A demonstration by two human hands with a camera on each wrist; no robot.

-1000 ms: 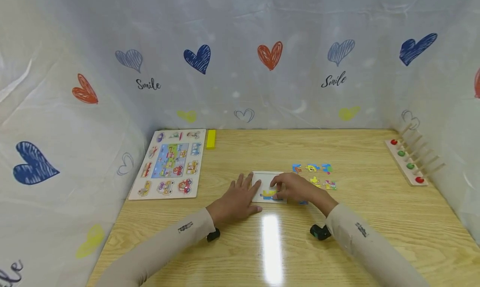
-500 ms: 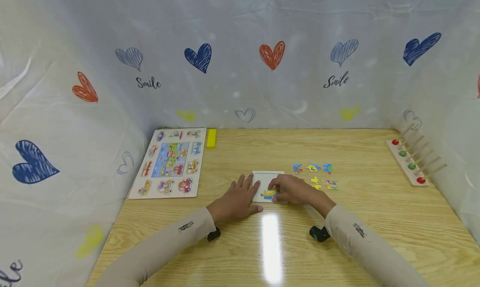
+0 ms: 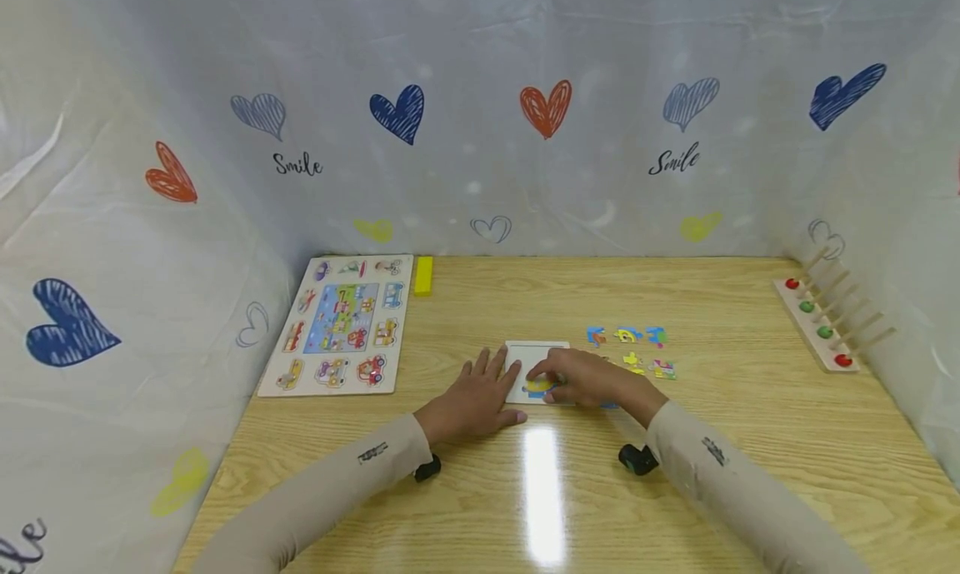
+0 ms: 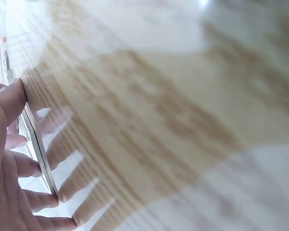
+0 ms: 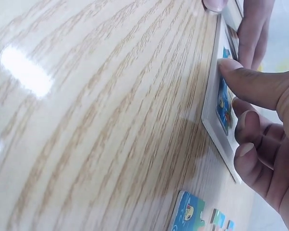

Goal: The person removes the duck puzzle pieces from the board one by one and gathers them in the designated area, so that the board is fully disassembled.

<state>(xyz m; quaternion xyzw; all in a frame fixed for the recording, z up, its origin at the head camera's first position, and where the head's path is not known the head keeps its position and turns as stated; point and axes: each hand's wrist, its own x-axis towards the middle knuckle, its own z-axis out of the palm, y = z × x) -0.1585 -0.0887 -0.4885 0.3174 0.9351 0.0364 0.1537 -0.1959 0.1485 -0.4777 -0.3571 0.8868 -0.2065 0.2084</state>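
Observation:
A small white puzzle tray (image 3: 534, 353) lies on the table, with joined blue-and-yellow puzzle pieces (image 3: 536, 390) along its near side. My left hand (image 3: 474, 399) rests at the tray's left edge, fingers spread; the left wrist view shows the fingertips against that edge. My right hand (image 3: 592, 377) reaches over the right part of the tray. Its thumb and curled fingers hold a blue puzzle piece (image 5: 223, 103) in the tray, seen in the right wrist view. The hand hides part of the pieces in the head view.
Several loose puzzle pieces (image 3: 627, 335) lie right of the tray, one near the right wrist (image 5: 189, 211). A vehicle picture board (image 3: 399, 332) and a yellow block (image 3: 423, 276) are at the back left. A pegged wooden stand (image 3: 812, 328) with red and green beads stands at the right.
My right hand has shifted slightly left over the tray, its index fingertip now lower on the joined pieces. My left hand has kept its place at the tray edge.

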